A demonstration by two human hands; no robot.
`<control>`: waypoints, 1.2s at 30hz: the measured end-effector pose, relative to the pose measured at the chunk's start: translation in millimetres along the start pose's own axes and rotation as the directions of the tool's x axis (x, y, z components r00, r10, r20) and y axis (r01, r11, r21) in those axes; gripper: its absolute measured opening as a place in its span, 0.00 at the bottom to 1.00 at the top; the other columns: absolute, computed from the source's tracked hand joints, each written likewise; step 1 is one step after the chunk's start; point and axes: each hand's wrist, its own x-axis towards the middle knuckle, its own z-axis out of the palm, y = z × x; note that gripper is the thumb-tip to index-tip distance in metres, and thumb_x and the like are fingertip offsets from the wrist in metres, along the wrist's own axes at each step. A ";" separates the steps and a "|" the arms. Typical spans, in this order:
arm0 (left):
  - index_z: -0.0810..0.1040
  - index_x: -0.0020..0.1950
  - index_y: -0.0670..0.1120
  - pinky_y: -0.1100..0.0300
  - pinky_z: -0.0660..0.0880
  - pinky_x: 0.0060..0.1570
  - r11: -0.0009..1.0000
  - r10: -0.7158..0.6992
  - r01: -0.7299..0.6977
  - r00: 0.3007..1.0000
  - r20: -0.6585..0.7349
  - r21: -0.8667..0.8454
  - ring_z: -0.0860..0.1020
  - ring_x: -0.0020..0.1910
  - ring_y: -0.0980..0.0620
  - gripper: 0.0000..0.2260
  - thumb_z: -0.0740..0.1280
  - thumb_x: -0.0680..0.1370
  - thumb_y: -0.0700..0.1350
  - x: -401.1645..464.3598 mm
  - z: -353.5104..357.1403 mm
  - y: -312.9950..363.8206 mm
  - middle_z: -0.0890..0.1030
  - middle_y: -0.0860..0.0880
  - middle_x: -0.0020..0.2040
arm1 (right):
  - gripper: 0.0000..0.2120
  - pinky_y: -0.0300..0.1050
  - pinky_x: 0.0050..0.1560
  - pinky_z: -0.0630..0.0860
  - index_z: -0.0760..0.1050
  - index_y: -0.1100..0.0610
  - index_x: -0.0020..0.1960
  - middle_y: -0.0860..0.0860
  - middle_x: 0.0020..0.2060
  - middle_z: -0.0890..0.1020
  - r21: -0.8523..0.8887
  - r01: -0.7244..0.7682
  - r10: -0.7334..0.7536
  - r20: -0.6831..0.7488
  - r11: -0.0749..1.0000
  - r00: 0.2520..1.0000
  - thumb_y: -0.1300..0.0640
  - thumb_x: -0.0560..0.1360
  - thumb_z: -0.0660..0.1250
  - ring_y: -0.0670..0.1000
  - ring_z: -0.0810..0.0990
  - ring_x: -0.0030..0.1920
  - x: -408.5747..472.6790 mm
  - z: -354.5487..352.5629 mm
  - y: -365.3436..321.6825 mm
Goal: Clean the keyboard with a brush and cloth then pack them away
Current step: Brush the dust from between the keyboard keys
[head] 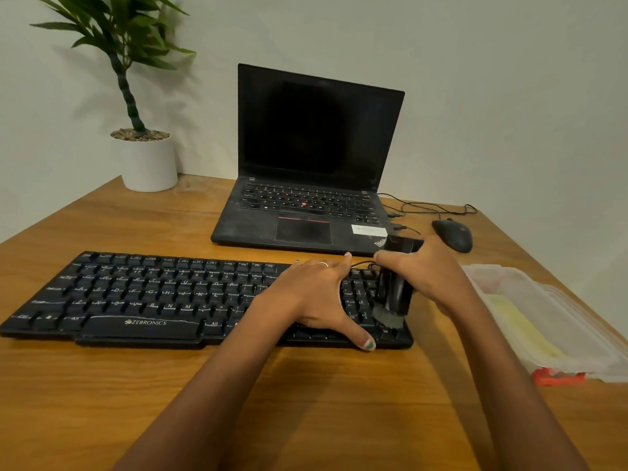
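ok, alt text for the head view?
Right hand grips a black brush, bristles on the numpad of a black Zebronics keyboard; left hand rests flat on the keys. Behind: an open ThinkPad laptop.

pale wall [475,62], wooden desk [102,385]
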 end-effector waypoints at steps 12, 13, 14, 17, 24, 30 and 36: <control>0.42 0.80 0.49 0.48 0.57 0.73 1.000 0.012 -0.012 1.000 -0.005 0.021 0.56 0.76 0.46 0.57 0.71 0.64 0.70 -0.1 0.9 -0.8 0.56 0.49 0.79 | 0.11 0.36 0.40 0.78 0.76 0.51 0.46 0.49 0.40 0.83 0.088 0.105 -0.133 0.439 0.991 0.888 0.51 0.67 0.75 0.47 0.82 0.42 -5.4 -17.3 2.9; 0.42 0.80 0.49 0.48 0.58 0.73 1.000 0.013 -0.013 1.000 -0.006 0.022 0.57 0.76 0.46 0.57 0.71 0.64 0.70 0.3 0.7 -0.8 0.56 0.49 0.79 | 0.11 0.34 0.41 0.79 0.77 0.51 0.46 0.49 0.40 0.83 0.102 0.096 -0.134 0.487 0.990 0.863 0.51 0.67 0.75 0.47 0.82 0.43 -7.0 -18.7 2.4; 0.42 0.80 0.49 0.48 0.58 0.73 1.000 0.015 -0.015 1.000 -0.005 0.022 0.57 0.76 0.46 0.57 0.71 0.64 0.70 0.7 0.4 -0.9 0.57 0.49 0.79 | 0.11 0.34 0.41 0.79 0.77 0.51 0.46 0.48 0.40 0.83 0.111 0.102 -0.144 0.499 0.989 0.855 0.52 0.67 0.75 0.46 0.82 0.43 -8.4 -18.5 1.7; 0.42 0.80 0.49 0.48 0.59 0.73 1.000 0.014 -0.014 1.000 0.002 0.024 0.58 0.75 0.46 0.56 0.71 0.65 0.70 0.9 -0.1 -0.4 0.58 0.49 0.78 | 0.07 0.31 0.38 0.76 0.75 0.49 0.42 0.45 0.37 0.81 0.060 0.213 -0.221 0.238 0.975 0.946 0.52 0.70 0.73 0.44 0.80 0.41 -6.7 -11.3 2.6; 0.42 0.80 0.49 0.48 0.56 0.73 1.000 0.003 -0.003 1.000 0.015 0.029 0.55 0.76 0.45 0.56 0.71 0.65 0.70 -0.8 -1.2 0.3 0.55 0.48 0.79 | 0.11 0.33 0.39 0.76 0.77 0.55 0.48 0.51 0.42 0.82 0.111 0.175 -0.202 0.307 0.978 0.930 0.52 0.69 0.74 0.45 0.81 0.42 -4.2 -18.4 8.2; 0.41 0.80 0.49 0.48 0.56 0.73 1.000 0.007 -0.007 1.000 0.020 0.029 0.56 0.76 0.45 0.56 0.71 0.65 0.70 -1.0 0.3 1.1 0.55 0.48 0.79 | 0.07 0.28 0.36 0.76 0.76 0.53 0.44 0.48 0.38 0.81 0.148 0.210 -0.246 0.306 0.967 0.920 0.54 0.70 0.73 0.36 0.80 0.40 -6.7 -12.2 4.6; 0.42 0.80 0.49 0.48 0.55 0.74 1.000 0.002 -0.003 1.000 0.022 0.024 0.54 0.77 0.45 0.56 0.71 0.65 0.70 -0.5 -1.2 0.8 0.54 0.49 0.79 | 0.15 0.31 0.39 0.77 0.77 0.53 0.48 0.49 0.40 0.83 0.143 0.175 -0.217 0.369 0.974 0.904 0.48 0.66 0.75 0.40 0.81 0.42 -5.6 -19.0 7.6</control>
